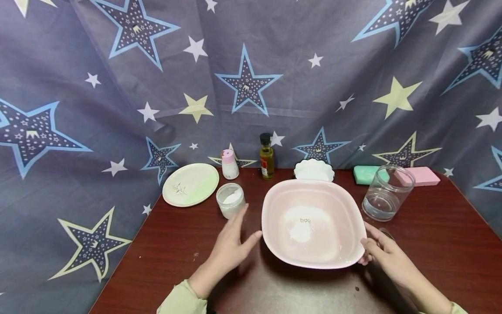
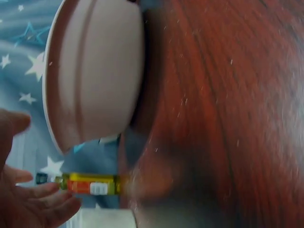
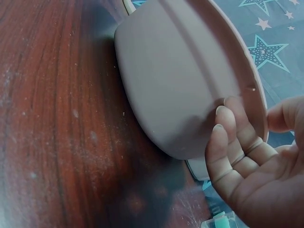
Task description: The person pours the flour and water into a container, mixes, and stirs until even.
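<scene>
A pink rounded-square basin (image 1: pixel 313 244) stands at the middle of the table, its inside facing up. My right hand (image 1: pixel 386 250) grips its right rim; in the right wrist view the thumb lies over the rim (image 3: pixel 260 102) and the curled fingers (image 3: pixel 227 116) are beneath it. My left hand (image 1: pixel 231 246) is by the basin's left side, fingers spread, thumb tip close to the rim. In the left wrist view a gap shows between that hand (image 2: pixel 28 194) and the basin (image 2: pixel 111 66). Just beyond the left fingertips is a clear jar (image 1: pixel 230 200) of white powder.
Along the back stand a cream plate (image 1: pixel 190 185), a pink-capped shaker (image 1: pixel 229 165), an oil bottle (image 1: pixel 267 159) and a white scalloped dish (image 1: pixel 313 169). Behind the right hand are a glass of water (image 1: pixel 386 198), a green block (image 1: pixel 364 174) and a pink block (image 1: pixel 423 176). A star-patterned cloth (image 1: pixel 247 126) hangs behind.
</scene>
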Demonstrator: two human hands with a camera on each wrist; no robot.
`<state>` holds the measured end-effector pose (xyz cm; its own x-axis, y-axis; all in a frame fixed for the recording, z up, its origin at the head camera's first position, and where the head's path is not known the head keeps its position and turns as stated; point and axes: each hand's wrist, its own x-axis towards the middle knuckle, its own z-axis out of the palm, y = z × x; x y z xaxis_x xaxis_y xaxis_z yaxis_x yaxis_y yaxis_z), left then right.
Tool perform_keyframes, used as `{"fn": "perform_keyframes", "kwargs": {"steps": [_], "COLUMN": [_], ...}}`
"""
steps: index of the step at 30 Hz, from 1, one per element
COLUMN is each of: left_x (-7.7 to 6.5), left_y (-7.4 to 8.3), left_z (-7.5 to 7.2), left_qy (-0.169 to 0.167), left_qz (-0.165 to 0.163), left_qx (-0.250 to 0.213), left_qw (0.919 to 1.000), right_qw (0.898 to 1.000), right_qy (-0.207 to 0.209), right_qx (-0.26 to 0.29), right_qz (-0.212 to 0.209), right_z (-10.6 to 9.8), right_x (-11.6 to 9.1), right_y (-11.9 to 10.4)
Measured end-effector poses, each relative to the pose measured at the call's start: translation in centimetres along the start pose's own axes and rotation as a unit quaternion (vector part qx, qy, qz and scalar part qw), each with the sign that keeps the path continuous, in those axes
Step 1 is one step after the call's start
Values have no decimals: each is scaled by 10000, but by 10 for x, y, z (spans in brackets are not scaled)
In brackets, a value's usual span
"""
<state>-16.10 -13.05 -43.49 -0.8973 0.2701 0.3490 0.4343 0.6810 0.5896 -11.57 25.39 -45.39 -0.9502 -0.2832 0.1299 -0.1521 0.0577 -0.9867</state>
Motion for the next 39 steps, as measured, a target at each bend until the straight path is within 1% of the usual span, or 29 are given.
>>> {"fn": "perform_keyframes", "kwargs": {"steps": [2,5,7,10,12,15,23,25,27,30,32,34,36,38,39], "left_x": [0,2,4,6,7,10,15,15,15,16,17,18,19,19,19], "left_y": [4,7,9,11,11,12,12,11,11,9,9,9,10,11,11], "left_z": [4,9,11,14,15,15,12,12,12,13,14,15,15,14,14], "left_qy": [-383,-801,-1009,-1238,-1337,-1457,-1616,-1649,-1669,-1640,-1615,-1600,-1617,-1647,-1660], "left_qz": [-41,-129,-140,-88,-18,0,-94,-122,-166,-114,-53,31,61,44,33], "left_qx": [-273,-553,-641,-537,-445,-407,-532,-554,-583,-652,-750,-832,-852,-804,-755], "left_qw": [9989,9952,9927,9908,9900,9885,9854,9847,9841,9842,9840,9836,9831,9830,9832], "right_qw": [10000,9999,9999,9999,9999,9999,10000,9999,9996,9958,9883,9768,9641,9492,9400], "right_qy": [-7,-39,-43,-48,-39,-26,-34,-14,90,523,935,1433,1907,2382,2616], "right_qx": [21,48,53,83,94,77,-19,-100,-279,-739,-1196,-1593,-1847,-2057,-2193], "right_qz": [-19,-83,-119,-130,-117,-102,-45,-16,30,144,106,35,-52,-45,9], "right_z": [0,1,1,1,2,2,1,-1,-4,-10,-17,-24,-33,-41,-44], "right_x": [0,0,0,0,0,1,1,1,1,0,0,1,1,2,2], "right_y": [0,0,1,1,1,0,-1,-1,-1,-2,-2,-2,-2,-3,-3]}}
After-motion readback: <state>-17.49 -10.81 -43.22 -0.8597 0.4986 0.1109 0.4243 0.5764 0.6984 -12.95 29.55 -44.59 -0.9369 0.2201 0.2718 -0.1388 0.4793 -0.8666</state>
